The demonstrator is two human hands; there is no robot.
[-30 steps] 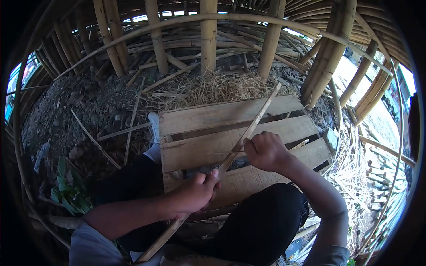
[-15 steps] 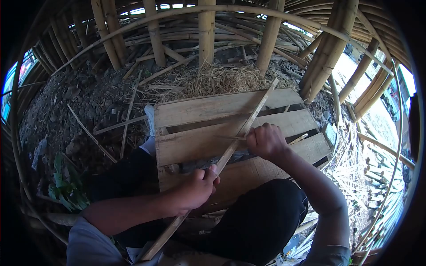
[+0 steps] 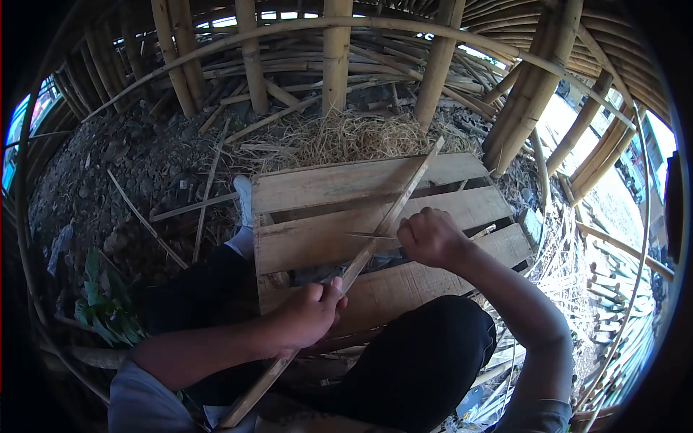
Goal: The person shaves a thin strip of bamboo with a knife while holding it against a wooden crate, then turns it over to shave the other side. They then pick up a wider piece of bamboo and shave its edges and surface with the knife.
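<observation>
A long, narrow bamboo strip (image 3: 394,212) runs diagonally from the lower left up over a slatted wooden platform (image 3: 317,238). My left hand (image 3: 310,315) is closed around its lower part, thumb on top. My right hand (image 3: 432,237) is a fist to the right of the strip, gripping a thin knife (image 3: 372,236). The blade points left and lies across the strip. The knife's handle is hidden inside my fist.
Upright bamboo poles (image 3: 336,61) stand behind the platform, with dry shavings (image 3: 361,137) at their feet. A curved bamboo piece (image 3: 289,27) arches across the top. Green leaves (image 3: 105,307) are at the lower left, cut bamboo pieces (image 3: 610,303) at the right.
The strip has shifted slightly down and left with my left hand. My right hand and the knife have moved slightly down, and more of the blade shows.
</observation>
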